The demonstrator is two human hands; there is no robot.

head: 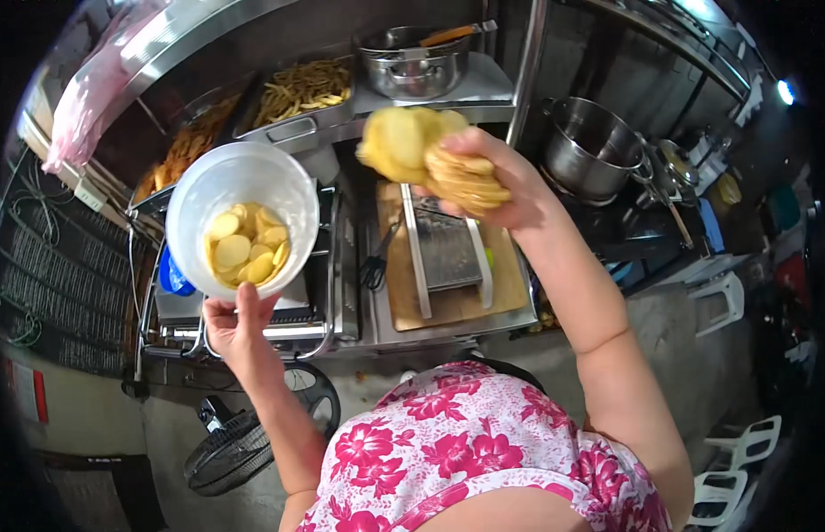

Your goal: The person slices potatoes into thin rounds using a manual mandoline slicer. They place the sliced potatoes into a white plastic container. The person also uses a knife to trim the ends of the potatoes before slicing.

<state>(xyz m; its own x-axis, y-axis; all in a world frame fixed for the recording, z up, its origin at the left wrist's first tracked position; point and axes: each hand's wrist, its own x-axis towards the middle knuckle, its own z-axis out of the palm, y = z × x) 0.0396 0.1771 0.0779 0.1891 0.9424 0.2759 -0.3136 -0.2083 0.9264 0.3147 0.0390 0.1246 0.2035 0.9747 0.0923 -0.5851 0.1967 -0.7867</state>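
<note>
My left hand grips the rim of a translucent white plastic tub, tilted so that its inside shows. Yellow potato slices cover part of the tub's bottom. Held up to the right of it, my right hand clasps a thick stack of thin potato slices, somewhat blurred. Below that hand a mandoline slicer with pale side rails lies on a wooden cutting board. The stack and my hand hide the slicer's far end.
Trays of fried strips and browned fried food stand at the back left. Behind the board is a steel pot; a large stockpot stands right. A black whisk lies beside the board. A fan stands on the floor.
</note>
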